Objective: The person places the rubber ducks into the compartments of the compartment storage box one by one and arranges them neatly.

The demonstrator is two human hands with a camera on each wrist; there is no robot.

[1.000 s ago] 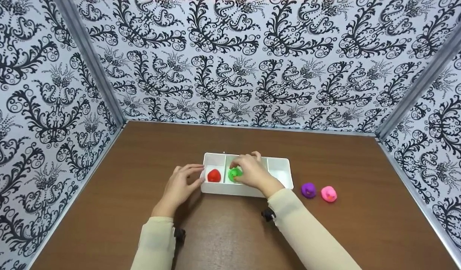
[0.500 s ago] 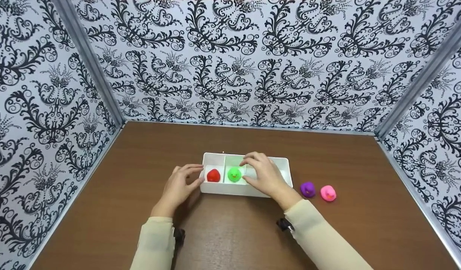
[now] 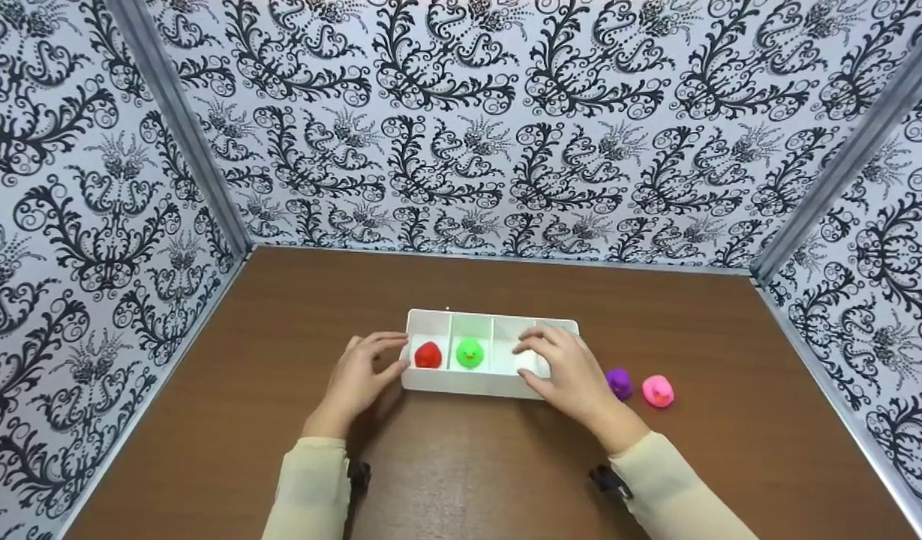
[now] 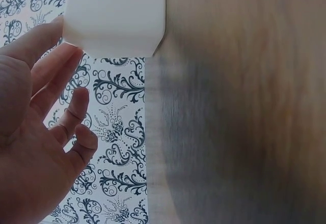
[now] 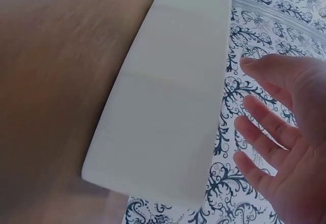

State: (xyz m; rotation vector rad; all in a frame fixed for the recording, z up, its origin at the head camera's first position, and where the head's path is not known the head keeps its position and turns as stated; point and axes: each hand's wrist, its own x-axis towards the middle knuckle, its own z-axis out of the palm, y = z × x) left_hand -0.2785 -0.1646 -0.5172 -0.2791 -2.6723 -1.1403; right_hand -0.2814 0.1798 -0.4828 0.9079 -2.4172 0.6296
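A white tray (image 3: 461, 383) with four compartments lies on the table. The leftmost one holds a red toy (image 3: 428, 355), the one beside it a green duck (image 3: 470, 352). My left hand (image 3: 357, 377) touches the tray's left end with its fingertips; the left wrist view shows those fingers (image 4: 48, 66) against the white tray end (image 4: 114, 15). Above the tray's right part hovers my right hand (image 3: 573, 375), fingers apart and nothing between them. The right wrist view also shows this hand (image 5: 290, 127) beside the white tray side (image 5: 163, 91).
A purple duck (image 3: 620, 383), partly behind my right hand, and a pink duck (image 3: 659, 391) sit on the brown table (image 3: 461, 465) right of the tray. Patterned walls (image 3: 461, 135) with grey metal posts enclose the back and sides.
My right hand has let go of the green duck, which stays in its compartment, and has moved right over the tray. My left hand has stayed at the tray's left end.
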